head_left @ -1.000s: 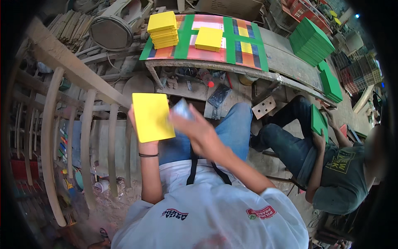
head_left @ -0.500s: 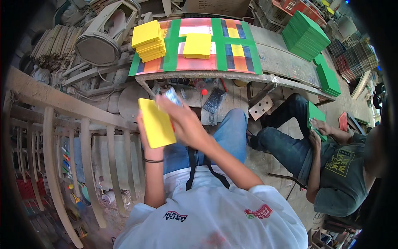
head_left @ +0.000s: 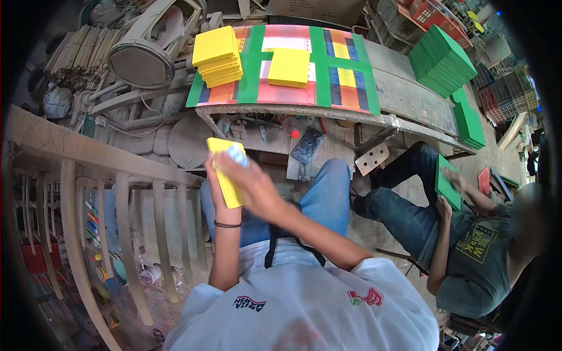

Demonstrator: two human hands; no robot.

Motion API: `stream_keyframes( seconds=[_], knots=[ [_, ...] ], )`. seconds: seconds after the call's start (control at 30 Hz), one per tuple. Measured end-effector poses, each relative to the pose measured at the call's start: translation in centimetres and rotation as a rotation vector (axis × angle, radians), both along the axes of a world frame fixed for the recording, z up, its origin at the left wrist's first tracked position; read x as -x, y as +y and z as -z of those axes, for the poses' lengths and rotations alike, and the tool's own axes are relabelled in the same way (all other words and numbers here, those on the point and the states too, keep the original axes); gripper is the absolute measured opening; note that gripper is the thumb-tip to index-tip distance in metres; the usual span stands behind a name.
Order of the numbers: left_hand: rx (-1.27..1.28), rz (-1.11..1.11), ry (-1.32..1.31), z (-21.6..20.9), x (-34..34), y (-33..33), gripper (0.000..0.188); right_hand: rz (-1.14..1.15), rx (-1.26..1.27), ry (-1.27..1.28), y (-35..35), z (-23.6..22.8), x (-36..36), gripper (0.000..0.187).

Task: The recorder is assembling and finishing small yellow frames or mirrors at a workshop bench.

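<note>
My left hand [head_left: 215, 182] grips a flat yellow board [head_left: 233, 196] above my lap, its fingers along the board's left side. Held in my right hand [head_left: 257, 186] is a small white-and-blue piece [head_left: 237, 154], soft or paper-like. It lies against the upper part of the board, and I cannot tell its exact kind. My right hand is blurred by motion and covers part of the board. Beyond my knees, a tall stack of yellow boards [head_left: 218, 57] and a lower yellow stack [head_left: 288, 67] stand on the bench.
Green-and-pink printed sheeting [head_left: 253, 70] covers the left of the bench. Green boards [head_left: 442, 61] are stacked at its right. A co-worker at right holds a green board [head_left: 447, 186]. A wooden railing [head_left: 153, 167] runs at my left; a dark phone-like slab [head_left: 308, 146] lies under the bench.
The yellow board has turned narrower to view. My right hand has brought the white-and-blue piece down onto it. The co-worker's upper hand has shifted over the green board.
</note>
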State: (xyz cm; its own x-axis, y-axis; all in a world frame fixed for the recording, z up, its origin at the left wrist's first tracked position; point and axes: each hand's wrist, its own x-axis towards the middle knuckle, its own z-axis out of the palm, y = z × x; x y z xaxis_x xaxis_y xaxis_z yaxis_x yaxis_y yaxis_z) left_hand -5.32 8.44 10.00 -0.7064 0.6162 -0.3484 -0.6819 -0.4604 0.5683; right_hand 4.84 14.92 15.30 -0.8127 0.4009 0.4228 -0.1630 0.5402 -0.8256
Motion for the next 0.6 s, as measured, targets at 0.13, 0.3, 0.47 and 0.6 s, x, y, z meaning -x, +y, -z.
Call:
stream_keyframes(
  seconds=[0.13,0.3,0.47,0.6],
  knots=[
    [0.293,-0.212,0.406,-2.2,2.0,-2.9,0.046,-0.439,0.183,-0.137,-2.1,-1.6,-6.5,0.051],
    [0.015,-0.009,0.055,-1.1,4.3,-6.0,0.059,0.406,0.051,-0.228,11.9,-0.4,-3.1,0.039],
    [-0.083,0.124,-0.257,-0.2,0.8,-5.3,0.07,0.634,-0.295,-0.18,26.5,5.7,0.3,0.034],
    [-0.048,0.111,-0.282,1.6,0.2,-6.5,0.07,0.868,-0.684,-0.492,27.5,3.8,3.4,0.053]
  ],
)
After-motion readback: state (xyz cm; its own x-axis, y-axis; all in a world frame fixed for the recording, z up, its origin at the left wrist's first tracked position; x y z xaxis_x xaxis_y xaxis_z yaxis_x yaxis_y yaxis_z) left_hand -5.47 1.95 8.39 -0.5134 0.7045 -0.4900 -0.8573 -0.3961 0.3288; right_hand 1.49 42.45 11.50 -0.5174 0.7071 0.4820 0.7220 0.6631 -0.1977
